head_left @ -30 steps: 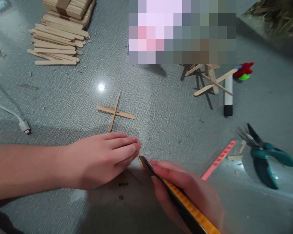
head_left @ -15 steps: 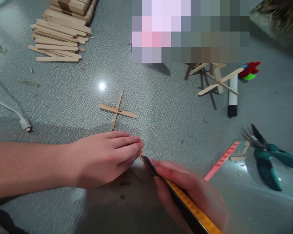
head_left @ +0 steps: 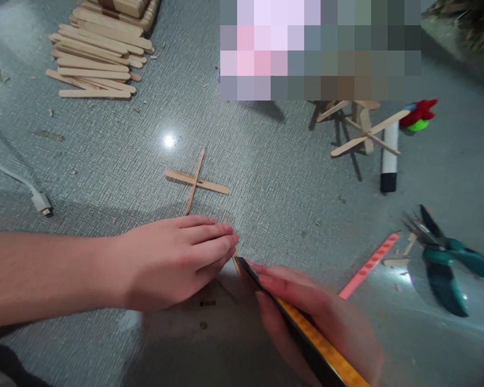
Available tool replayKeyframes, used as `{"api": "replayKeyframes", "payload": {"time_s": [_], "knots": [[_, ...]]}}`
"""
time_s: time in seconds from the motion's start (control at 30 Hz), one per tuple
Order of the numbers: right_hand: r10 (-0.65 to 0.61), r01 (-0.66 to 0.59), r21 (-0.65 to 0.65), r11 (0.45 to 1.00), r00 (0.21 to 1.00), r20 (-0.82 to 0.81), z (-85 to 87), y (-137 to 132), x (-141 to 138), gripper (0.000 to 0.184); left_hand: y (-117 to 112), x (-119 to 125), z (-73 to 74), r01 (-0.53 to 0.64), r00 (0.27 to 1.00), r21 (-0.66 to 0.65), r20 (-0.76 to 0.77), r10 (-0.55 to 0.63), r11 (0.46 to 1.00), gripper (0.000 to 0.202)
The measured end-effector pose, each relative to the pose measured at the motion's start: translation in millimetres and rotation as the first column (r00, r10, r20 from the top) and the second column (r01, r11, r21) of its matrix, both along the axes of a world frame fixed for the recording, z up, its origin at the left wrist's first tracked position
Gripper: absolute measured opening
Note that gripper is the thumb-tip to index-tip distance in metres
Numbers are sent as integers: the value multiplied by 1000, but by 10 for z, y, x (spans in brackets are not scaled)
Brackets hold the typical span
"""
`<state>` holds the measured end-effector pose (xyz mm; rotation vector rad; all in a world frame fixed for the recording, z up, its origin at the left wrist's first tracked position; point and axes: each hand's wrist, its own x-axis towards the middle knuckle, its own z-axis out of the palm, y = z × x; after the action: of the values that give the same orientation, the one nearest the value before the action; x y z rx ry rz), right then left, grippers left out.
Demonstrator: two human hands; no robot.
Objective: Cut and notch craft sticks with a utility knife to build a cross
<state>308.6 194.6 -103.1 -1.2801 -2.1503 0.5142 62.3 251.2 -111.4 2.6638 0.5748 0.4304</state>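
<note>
My right hand [head_left: 326, 317] is wrapped round a yellow and black utility knife [head_left: 306, 338]. The knife's dark blade end meets a wooden craft stick [head_left: 235, 260]. My left hand [head_left: 177, 263] lies palm down with its fingers together, pinning that stick to the table; most of the stick is hidden beneath the fingers. Just beyond my left hand, two wooden sticks form a cross [head_left: 213, 186] on the table.
Craft sticks [head_left: 94, 70] are piled at the upper left. On the right lie green-handled pliers [head_left: 439, 252], a pink strip [head_left: 369, 266] and a white tube with a black end [head_left: 389, 156] beside a small stick structure [head_left: 367, 131]. A white cable [head_left: 40, 203] lies left.
The view has shifted slightly, so things at the right appear a little farther right. Both hands keep nearly the same pose, with the knife still against the stick.
</note>
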Motion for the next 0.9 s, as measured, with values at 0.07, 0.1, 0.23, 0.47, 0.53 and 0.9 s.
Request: {"api": "replayKeyframes", "payload": {"time_s": [0.07,0.1,0.23,0.47,0.53,0.9], "knots": [[25,-25,16,1000,1000,14,10,18,-6,16,-1,-4,5,-11,1000,-25,4,11,1000,38],[37,-38,17,999,999,22,13,23,-13,17,-2,-5,8,-16,1000,-31,4,16,999,39],[23,-23,11,1000,1000,14,21,1,-61,19,-7,6,16,-26,1000,4,4,26,1000,39],[21,-21,-54,998,1000,4,60,-78,-93,16,-23,22,21,9,1000,66,-26,-8,998,39],[3,-3,-66,998,1000,1,72,-85,-103,17,-37,19,13,31,998,96,-52,-26,995,36],[16,-12,-53,998,997,81,71,-166,-75,18,-20,61,19,53,996,204,-85,-36,978,31]]}}
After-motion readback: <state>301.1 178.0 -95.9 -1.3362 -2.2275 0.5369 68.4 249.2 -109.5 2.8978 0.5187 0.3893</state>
